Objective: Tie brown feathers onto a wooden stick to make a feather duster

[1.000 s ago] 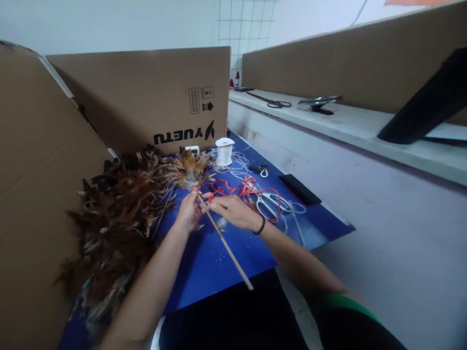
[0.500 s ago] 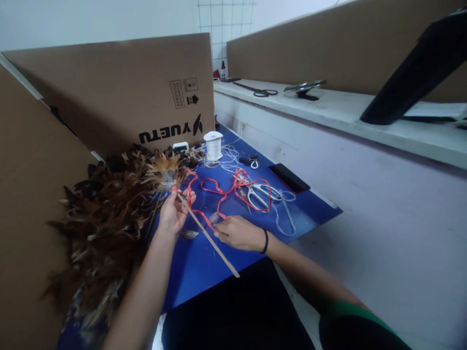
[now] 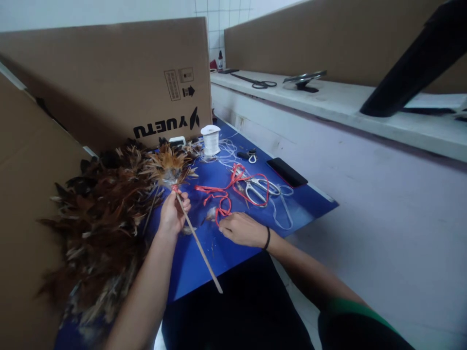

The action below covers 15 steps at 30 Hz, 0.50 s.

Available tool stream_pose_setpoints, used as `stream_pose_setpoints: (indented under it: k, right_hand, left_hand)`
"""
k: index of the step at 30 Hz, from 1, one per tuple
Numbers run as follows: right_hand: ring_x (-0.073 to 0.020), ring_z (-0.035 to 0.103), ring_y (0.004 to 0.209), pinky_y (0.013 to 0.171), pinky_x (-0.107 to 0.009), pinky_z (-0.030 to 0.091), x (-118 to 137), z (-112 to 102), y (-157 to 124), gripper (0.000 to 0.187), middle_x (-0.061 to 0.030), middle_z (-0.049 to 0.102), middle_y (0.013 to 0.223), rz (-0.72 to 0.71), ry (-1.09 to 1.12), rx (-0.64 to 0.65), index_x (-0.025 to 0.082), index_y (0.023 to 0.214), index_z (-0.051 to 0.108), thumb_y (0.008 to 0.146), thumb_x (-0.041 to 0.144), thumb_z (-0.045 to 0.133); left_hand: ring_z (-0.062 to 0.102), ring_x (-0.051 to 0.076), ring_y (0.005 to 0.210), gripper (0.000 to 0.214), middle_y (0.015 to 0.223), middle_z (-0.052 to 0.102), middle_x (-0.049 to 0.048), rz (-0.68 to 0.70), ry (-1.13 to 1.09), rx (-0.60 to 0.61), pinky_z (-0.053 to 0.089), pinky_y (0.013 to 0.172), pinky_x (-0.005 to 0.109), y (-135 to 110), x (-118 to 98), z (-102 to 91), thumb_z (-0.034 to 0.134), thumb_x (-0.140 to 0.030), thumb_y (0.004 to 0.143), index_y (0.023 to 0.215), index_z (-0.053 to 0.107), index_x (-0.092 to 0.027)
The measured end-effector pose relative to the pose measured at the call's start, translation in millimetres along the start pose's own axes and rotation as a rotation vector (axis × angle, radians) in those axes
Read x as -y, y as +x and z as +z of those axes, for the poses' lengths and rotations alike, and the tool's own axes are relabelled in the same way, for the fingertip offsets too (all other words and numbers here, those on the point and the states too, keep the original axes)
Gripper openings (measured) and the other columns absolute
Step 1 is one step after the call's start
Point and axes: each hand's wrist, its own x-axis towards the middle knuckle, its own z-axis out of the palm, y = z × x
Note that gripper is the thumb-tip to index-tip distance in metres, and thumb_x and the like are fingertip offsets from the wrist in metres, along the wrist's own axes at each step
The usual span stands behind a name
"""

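Note:
My left hand [image 3: 174, 214] is closed round the upper part of a thin wooden stick of a small feather duster [image 3: 170, 167]. Its brown and tan feathers fan out above the hand, with red ribbon wound at their base. The stick [image 3: 199, 245] slants down toward the table's front edge. To the right, my right hand [image 3: 242, 229] pinches a red ribbon [image 3: 223, 212] close to the tabletop; its fingertips are partly hidden. The ribbon runs in loose loops across the table and over white-handled scissors [image 3: 255, 193]. No ribbon spans the two hands.
Brown feathers [image 3: 105, 223] are heaped on the left of the blue table [image 3: 197, 282]. A white spool [image 3: 210, 141], a phone [image 3: 287, 172] and a small black-handled tool [image 3: 247, 156] lie farther back. Cardboard [image 3: 120, 73] walls the left and back; a white ledge [image 3: 339, 107] runs along the right.
The ribbon has come away from the duster near my left hand and now lies looped beside my right hand. The stick's lower end has swung left.

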Motion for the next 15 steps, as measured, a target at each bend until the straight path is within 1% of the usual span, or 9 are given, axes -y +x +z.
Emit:
stream_pose_setpoints:
  k: [3,6,8,11,12,13,15]
  right_hand:
    - [-0.0113,0.053,0.064,0.063,-0.026,0.031,-4.1,-2.5,-1.6,0.029,-0.0024,0.063,0.07,-0.007,0.021,-0.027,0.016,0.071,0.059,0.091,0.025,0.04]
    - [-0.0125,0.053,0.067,0.067,-0.025,0.034,-8.5,-9.3,-1.0,0.032,-0.0033,0.062,0.071,-0.009,0.054,-0.084,0.016,0.072,0.061,0.091,0.032,0.042]
    - [-0.0137,0.054,0.071,0.071,-0.026,0.036,-12.5,-14.7,2.1,0.033,-0.0044,0.062,0.073,0.019,0.078,-0.165,0.016,0.074,0.062,0.092,0.032,0.041]
    - [-0.0154,0.054,0.078,0.078,-0.028,0.037,-21.8,-20.2,13.5,0.029,-0.0064,0.063,0.08,0.124,0.068,-0.326,0.015,0.08,0.064,0.092,0.026,0.04]
    - [-0.0161,0.054,0.08,0.08,-0.029,0.037,-25.4,-20.8,19.2,0.027,-0.0072,0.063,0.083,0.157,0.05,-0.352,0.015,0.083,0.065,0.091,0.024,0.041]
    - [-0.0168,0.055,0.083,0.082,-0.03,0.037,-29.0,-20.8,25.9,0.025,-0.008,0.063,0.085,0.182,0.027,-0.353,0.015,0.086,0.065,0.091,0.023,0.042]
    - [-0.0181,0.055,0.087,0.083,-0.03,0.036,-35.0,-19.0,40.9,0.022,-0.0095,0.063,0.09,0.204,-0.021,-0.284,0.015,0.092,0.065,0.089,0.022,0.045]
  left_hand:
    - [0.04,0.006,0.04,0.011,0.061,0.053,0.0009,0.028,0.035,0.019,0.029,0.037,0.016,0.4,0.8,-3.0,0.052,-0.023,0.081,0.074,0.049,-0.015]
    - [0.041,0.006,0.04,0.012,0.062,0.054,0.0012,0.071,0.069,0.034,0.029,0.037,0.017,0.9,1.9,-4.6,0.055,-0.026,0.08,0.075,0.049,-0.015]
    - [0.042,0.007,0.039,0.013,0.062,0.054,0.001,0.086,0.084,0.036,0.029,0.037,0.017,1.7,2.5,-5.2,0.056,-0.026,0.079,0.076,0.05,-0.015]
    - [0.041,0.006,0.039,0.014,0.061,0.054,0.0005,0.087,0.089,0.033,0.029,0.036,0.017,3.7,3.2,-6.5,0.057,-0.027,0.079,0.076,0.05,-0.015]
    - [0.041,0.006,0.038,0.014,0.06,0.053,0.0004,0.086,0.088,0.031,0.029,0.036,0.017,4.4,3.5,-7.2,0.057,-0.027,0.079,0.076,0.051,-0.015]
    - [0.041,0.006,0.038,0.014,0.06,0.053,0.0002,0.085,0.087,0.029,0.029,0.036,0.017,5.2,3.7,-8.0,0.057,-0.027,0.079,0.077,0.051,-0.015]
    - [0.038,0.005,0.037,0.015,0.057,0.05,-0.0013,0.073,0.08,0.031,0.028,0.035,0.017,6.4,4.0,-9.9,0.057,-0.027,0.08,0.077,0.052,-0.014]
